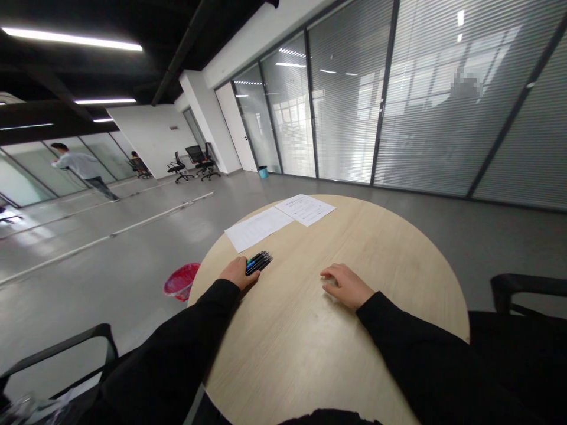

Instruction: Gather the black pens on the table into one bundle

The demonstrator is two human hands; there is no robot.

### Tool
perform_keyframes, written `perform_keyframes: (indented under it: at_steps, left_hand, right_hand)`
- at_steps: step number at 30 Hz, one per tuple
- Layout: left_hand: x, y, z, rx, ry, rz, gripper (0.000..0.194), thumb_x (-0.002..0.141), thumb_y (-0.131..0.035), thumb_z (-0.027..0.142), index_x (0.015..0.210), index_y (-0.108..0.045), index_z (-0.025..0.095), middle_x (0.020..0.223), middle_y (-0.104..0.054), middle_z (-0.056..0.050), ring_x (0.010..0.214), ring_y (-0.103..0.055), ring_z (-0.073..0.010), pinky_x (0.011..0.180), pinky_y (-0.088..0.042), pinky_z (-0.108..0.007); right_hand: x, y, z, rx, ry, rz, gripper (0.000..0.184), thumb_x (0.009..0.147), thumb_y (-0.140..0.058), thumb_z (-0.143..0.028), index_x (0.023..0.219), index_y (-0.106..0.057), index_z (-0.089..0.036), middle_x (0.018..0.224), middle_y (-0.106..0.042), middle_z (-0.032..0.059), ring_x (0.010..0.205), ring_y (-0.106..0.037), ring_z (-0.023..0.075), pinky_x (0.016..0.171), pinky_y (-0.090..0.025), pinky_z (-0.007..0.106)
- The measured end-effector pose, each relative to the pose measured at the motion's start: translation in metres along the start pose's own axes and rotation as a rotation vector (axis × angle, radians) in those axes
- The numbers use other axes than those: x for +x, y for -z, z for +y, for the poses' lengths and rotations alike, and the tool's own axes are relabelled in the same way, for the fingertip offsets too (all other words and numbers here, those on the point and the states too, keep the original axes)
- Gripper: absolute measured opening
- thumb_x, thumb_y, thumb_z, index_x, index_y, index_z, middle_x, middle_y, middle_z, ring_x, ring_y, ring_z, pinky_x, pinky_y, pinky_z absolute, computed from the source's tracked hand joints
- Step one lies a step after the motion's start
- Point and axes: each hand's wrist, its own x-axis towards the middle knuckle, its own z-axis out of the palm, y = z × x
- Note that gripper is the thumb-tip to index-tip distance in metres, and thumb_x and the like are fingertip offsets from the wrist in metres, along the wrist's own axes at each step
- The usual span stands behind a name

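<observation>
A bundle of several pens [260, 261], mostly black with a bit of blue and green, lies at the left of the round wooden table [283, 336]. My left hand [237, 273] is closed around its near end, and the tips point away to the right. Some of the pens' length is hidden by the fingers. Over to the right, my right hand [346, 286] rests at the table with thumb and fingers apart and nothing between them. Two printed sheets of paper [259, 229] lie beyond the pens near the far edge, side by side.
A red-lined waste bin [182, 280] stands on the floor left of the table. Chair armrests [527, 286] flank me. Farther off are office chairs [201, 159], a blue bin [263, 172], a glass partition [345, 106] with blinds, and a walking person [82, 165].
</observation>
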Motion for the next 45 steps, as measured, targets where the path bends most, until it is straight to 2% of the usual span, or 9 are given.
perform_keyframes:
  at_steps: [8,15,23,30,34,45]
  left_hand:
    - [-0.008,0.006,0.011,0.083,-0.003,-0.002,0.038,0.084,-0.048,0.051,0.099,-0.052,0.017,0.098,-0.063,-0.012,0.09,-0.061,-0.0265,0.073,-0.044,-0.034]
    - [-0.009,0.012,0.014,0.095,0.009,-0.013,0.044,0.088,-0.04,0.058,0.098,-0.055,0.017,0.101,-0.062,-0.012,0.093,-0.062,-0.0268,0.074,-0.045,-0.034]
    - [-0.01,0.008,0.018,0.164,0.062,0.028,0.047,0.092,-0.034,0.057,0.096,-0.056,0.017,0.1,-0.064,-0.012,0.093,-0.062,-0.0274,0.071,-0.045,-0.034]
    - [-0.014,0.006,0.021,0.168,0.026,0.077,0.049,0.088,-0.04,0.06,0.103,-0.054,0.017,0.102,-0.063,-0.013,0.095,-0.06,-0.029,0.072,-0.046,-0.036]
    - [-0.013,0.006,0.02,0.144,0.003,0.068,0.046,0.086,-0.046,0.055,0.108,-0.054,0.016,0.103,-0.062,-0.013,0.095,-0.06,-0.0291,0.076,-0.046,-0.037]
    - [-0.004,-0.001,-0.001,0.113,-0.053,0.026,0.046,0.088,-0.05,0.047,0.122,-0.052,0.016,0.113,-0.06,-0.014,0.101,-0.057,-0.0288,0.086,-0.044,-0.038]
  right_hand:
    - [0.0,0.001,-0.001,0.002,0.005,-0.005,0.026,0.078,-0.063,-0.019,0.103,-0.067,-0.013,0.099,-0.067,0.0102,0.098,-0.057,0.0229,0.089,-0.043,0.035]
    - [0.0,0.0,0.0,-0.005,0.008,-0.006,0.025,0.079,-0.062,-0.02,0.103,-0.067,-0.013,0.1,-0.067,0.0105,0.099,-0.057,0.023,0.09,-0.043,0.036]
    - [0.0,0.001,0.0,-0.006,0.01,-0.01,0.025,0.079,-0.062,-0.02,0.104,-0.067,-0.014,0.099,-0.066,0.0101,0.099,-0.057,0.023,0.089,-0.043,0.035]
    - [0.0,0.002,-0.001,-0.01,0.01,-0.013,0.024,0.08,-0.062,-0.02,0.103,-0.067,-0.014,0.099,-0.066,0.01,0.099,-0.057,0.0228,0.089,-0.043,0.035]
    - [0.0,0.001,-0.001,-0.014,0.005,-0.014,0.023,0.081,-0.062,-0.02,0.103,-0.067,-0.015,0.099,-0.067,0.0095,0.099,-0.057,0.0225,0.089,-0.043,0.035]
    - [0.0,0.001,0.001,-0.02,0.013,-0.012,0.024,0.082,-0.062,-0.022,0.104,-0.067,-0.015,0.099,-0.067,0.0095,0.099,-0.058,0.0222,0.089,-0.043,0.034]
